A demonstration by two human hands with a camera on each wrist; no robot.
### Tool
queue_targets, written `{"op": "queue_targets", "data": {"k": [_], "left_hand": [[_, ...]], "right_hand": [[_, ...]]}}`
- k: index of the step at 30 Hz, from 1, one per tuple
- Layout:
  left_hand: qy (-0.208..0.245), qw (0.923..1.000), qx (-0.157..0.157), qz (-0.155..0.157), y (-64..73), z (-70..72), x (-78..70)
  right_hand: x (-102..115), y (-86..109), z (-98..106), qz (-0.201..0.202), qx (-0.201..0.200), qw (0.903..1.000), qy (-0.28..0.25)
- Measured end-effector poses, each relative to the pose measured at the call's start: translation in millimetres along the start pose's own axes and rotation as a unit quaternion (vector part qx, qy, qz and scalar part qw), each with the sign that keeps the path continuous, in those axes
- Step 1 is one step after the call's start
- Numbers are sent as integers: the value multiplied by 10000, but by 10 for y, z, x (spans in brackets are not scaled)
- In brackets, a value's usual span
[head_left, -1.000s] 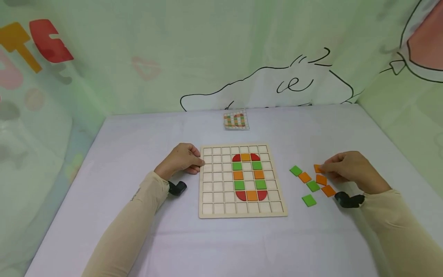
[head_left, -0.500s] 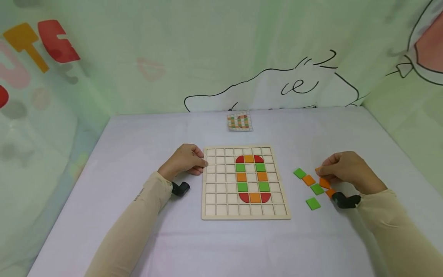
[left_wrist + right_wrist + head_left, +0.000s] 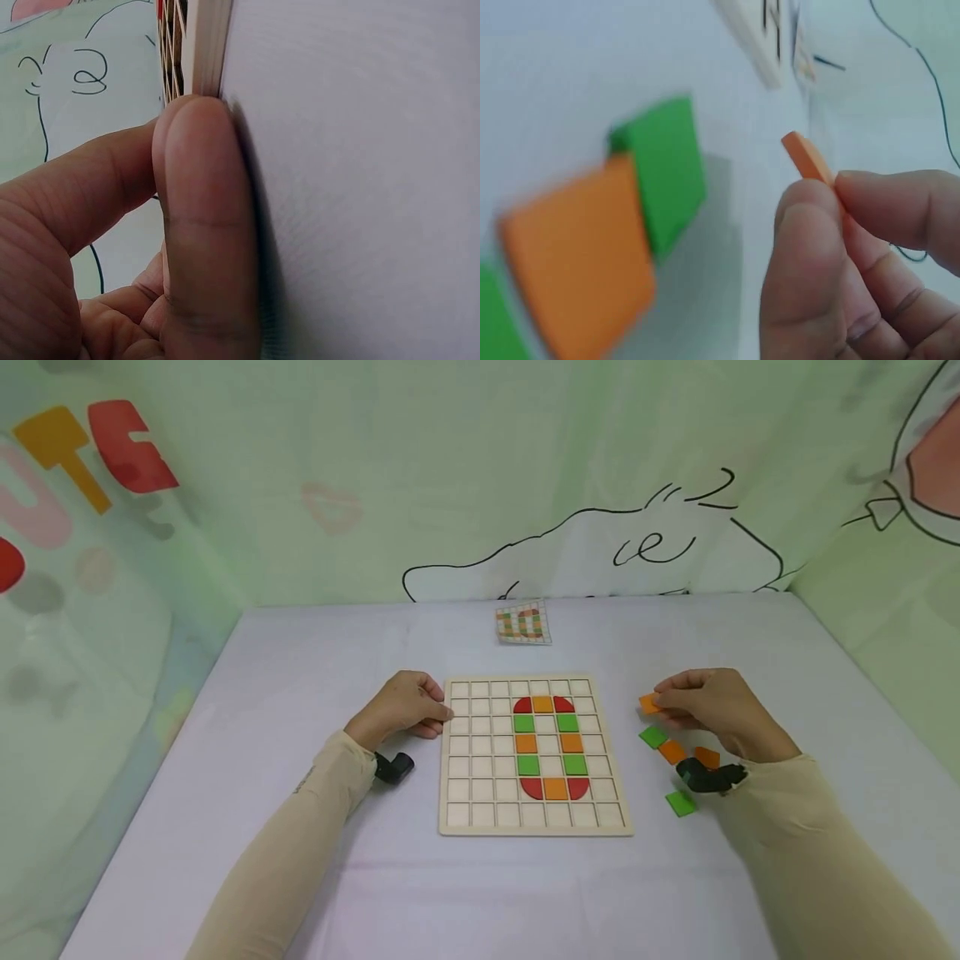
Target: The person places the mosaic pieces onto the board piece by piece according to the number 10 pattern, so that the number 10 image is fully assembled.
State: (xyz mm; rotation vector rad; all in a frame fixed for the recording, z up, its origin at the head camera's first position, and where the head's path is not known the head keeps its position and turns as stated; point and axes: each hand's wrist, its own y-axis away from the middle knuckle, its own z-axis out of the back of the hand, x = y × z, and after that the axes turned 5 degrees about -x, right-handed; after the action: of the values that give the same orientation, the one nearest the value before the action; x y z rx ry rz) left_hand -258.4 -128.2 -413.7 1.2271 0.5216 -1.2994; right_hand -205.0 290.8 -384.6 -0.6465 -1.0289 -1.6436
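A wooden grid board lies flat on the white table. Red quarter-round, orange and green tiles form an upright oval ring in its cells, right of centre. My left hand pinches the board's left edge; the left wrist view shows the thumb and a finger meeting at the board's side. Right of the board, my right hand holds an orange square tile between thumb and forefinger, raised over the table. Below that hand lie loose tiles, among them a green one and an orange one.
A small printed card with a coloured grid pattern lies at the table's back edge. Another green tile lies nearer the front, and an orange tile is partly covered by the black wrist camera. Printed cloth hangs behind.
My right hand has picked up an orange tile and carried it left and away from me, above the loose tiles. The left hand stays at the board's edge. The head view has shifted slightly.
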Motion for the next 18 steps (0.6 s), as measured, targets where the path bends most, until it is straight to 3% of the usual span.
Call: {"op": "queue_targets", "data": {"k": [7, 18], "left_hand": [[14, 10000, 35, 3, -1, 0, 2], [37, 10000, 20, -7, 6, 5, 3]], "right_hand": [[152, -108, -251, -225, 171, 9967, -758], [476, -217, -660, -191, 401, 9934, -1055]]}}
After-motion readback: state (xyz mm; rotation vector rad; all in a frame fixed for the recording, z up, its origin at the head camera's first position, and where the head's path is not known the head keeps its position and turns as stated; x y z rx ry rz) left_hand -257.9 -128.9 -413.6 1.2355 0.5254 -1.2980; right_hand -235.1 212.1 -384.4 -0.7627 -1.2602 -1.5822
